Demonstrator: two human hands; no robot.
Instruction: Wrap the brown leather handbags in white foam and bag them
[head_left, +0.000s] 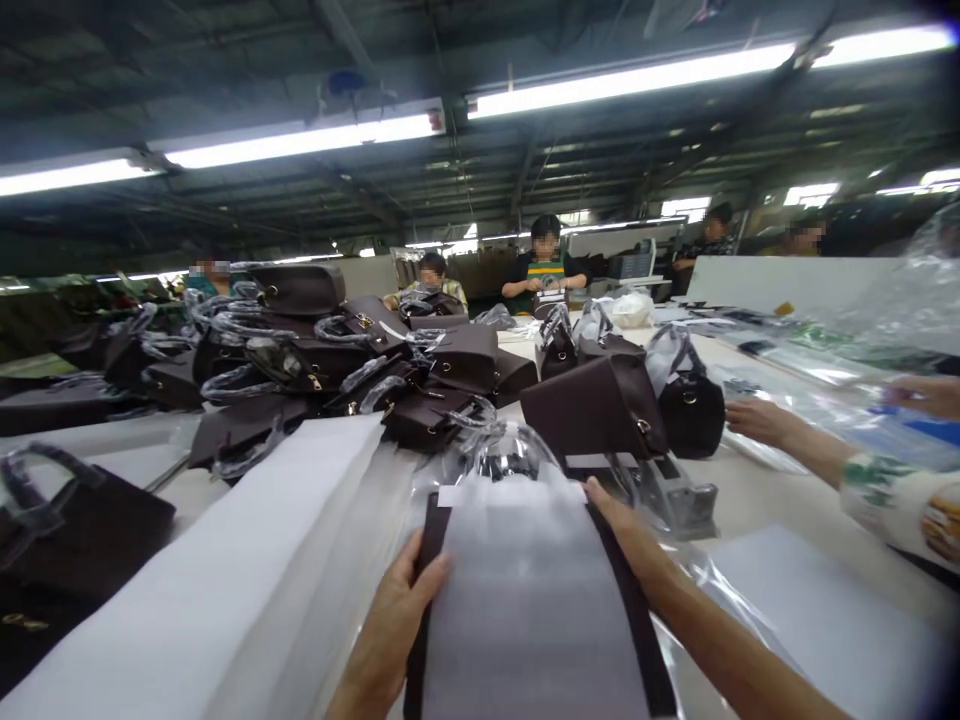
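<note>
Head view: a dark brown bag lies directly in front of the person, between the two hands, over the tabletop. Neither hand is nearer than the other; both already touch it, on opposite sides. The left hand is at the left edge, gripping it with the thumb laid over the front and the other fingers bent out of sight. The right hand reaches farther forward, its fingertips at the far right corner; whether it pinches the bag or only rests there, I cannot tell.

The bag's visible length runs straight away from the person, roughly midway between the forearms, and its near end is cut off by the lower border. Its top points forward: the plastic-wrapped handles stand at the far end, beyond both hands. A translucent white sheet covers the middle of the upward face along the same axis, leaving dark strips bare at left and right. Whether the bag lies flat or leans slightly, the angle does not show.

Beyond the handles and to the left is a heap of similar bags. Long white sheeting lies left of the left hand, and a co-worker's hand is well apart at right.
</note>
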